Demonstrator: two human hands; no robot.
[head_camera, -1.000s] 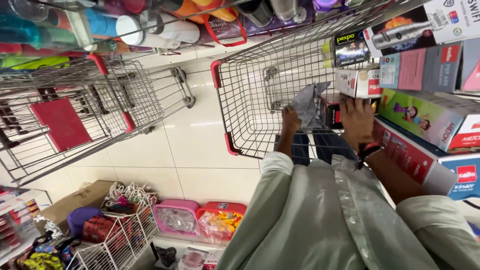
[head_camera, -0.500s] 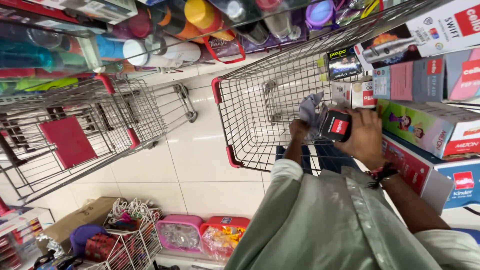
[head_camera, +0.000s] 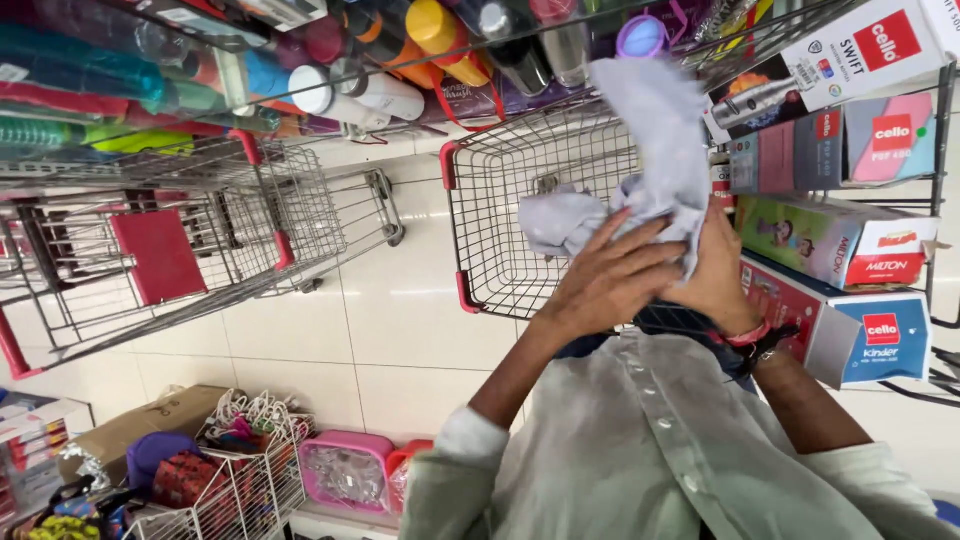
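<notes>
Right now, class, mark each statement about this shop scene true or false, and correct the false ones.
1. Both hands hold a pale cloth. True.
2. The cart in front of the person is full of boxes. False: no boxes show in it.
3. The left hand lies over the right hand. True.
4. The floor is dark carpet. False: it is pale tile.
5. A second cart stands to the left. True.

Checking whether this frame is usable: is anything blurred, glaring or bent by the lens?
Head view: even shop light; soft glare streaks on the floor tiles; the cloth and both hands, left hand and right hand, are slightly motion-blurred; wide-lens bending of the cart and shelves at the edges.
</notes>
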